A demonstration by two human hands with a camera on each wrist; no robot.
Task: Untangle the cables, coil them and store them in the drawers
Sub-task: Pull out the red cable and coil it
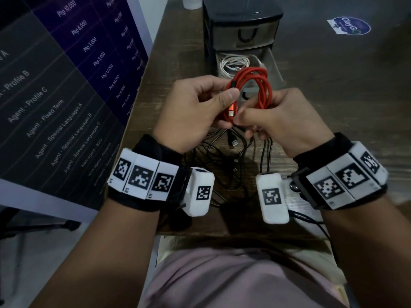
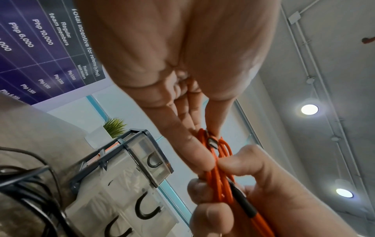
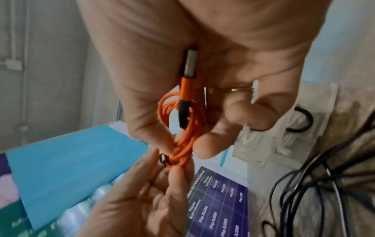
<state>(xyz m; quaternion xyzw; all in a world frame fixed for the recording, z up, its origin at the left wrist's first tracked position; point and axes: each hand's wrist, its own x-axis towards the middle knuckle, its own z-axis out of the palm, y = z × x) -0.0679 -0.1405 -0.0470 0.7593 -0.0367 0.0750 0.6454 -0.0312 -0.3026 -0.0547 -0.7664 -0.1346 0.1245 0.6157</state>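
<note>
One coiled red braided cable sits pinched in both our left hand and right hand, above the open drawer holding a white cable; tangled black cables on the wooden table remain.

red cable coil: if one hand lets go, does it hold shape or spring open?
Probably springs open: no tie is visible on the red cable; left hand and right hand both pinch its loops. Likely floppy and light. Free plug ends may dangle.
</note>
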